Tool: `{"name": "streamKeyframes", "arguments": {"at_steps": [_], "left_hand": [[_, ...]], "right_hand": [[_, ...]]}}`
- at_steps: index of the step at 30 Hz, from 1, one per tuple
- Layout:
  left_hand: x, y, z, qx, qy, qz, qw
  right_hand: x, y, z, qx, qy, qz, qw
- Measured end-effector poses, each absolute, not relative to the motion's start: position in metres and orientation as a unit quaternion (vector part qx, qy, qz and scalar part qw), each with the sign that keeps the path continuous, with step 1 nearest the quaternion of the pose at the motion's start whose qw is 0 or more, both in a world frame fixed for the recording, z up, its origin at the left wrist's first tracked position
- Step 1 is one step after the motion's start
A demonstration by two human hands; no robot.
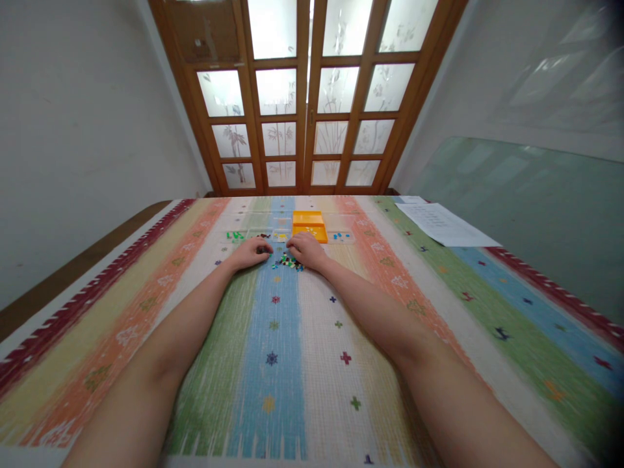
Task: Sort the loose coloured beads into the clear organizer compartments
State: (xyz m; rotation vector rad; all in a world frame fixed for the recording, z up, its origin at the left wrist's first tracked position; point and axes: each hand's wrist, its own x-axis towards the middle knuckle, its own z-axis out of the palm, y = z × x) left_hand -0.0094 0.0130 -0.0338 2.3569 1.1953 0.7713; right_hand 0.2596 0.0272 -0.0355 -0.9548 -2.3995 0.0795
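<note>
Our two bare hands work around a small heap of coloured pieces on the striped tablecloth.
Our left hand [251, 252] curves its fingers toward the thumb, while our right hand [307, 249] bends downward opposite; we cannot tell whether either grips a piece. The mixed pieces [291, 262] lie between and just nearer us than the hands, on the striped tablecloth [273, 338]. We would do well, we judge, to pinch lightly, one at a time, keeping our wrists off the heap so nothing scatters. Beyond our fingers, clear compartments hold green pieces [235, 236], dark pieces [263, 236], yellow pieces [281, 236] and, at far right, blue pieces [340, 236]; the open orange box [308, 216] between carries whitish bits [312, 230].
</note>
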Motion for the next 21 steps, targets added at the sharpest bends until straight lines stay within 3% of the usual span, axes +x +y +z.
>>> {"name": "streamKeyframes", "arguments": {"at_steps": [13, 21], "left_hand": [[-0.008, 0.013, -0.033, 0.840, 0.423, 0.269, 0.208], [-0.023, 0.028, -0.040, 0.638, 0.489, 0.499, 0.324]], "right_hand": [[0.263, 0.032, -0.036, -0.278, -0.932, 0.071, 0.221], [0.263, 0.035, -0.038, -0.251, -0.937, 0.099, 0.224]]}}
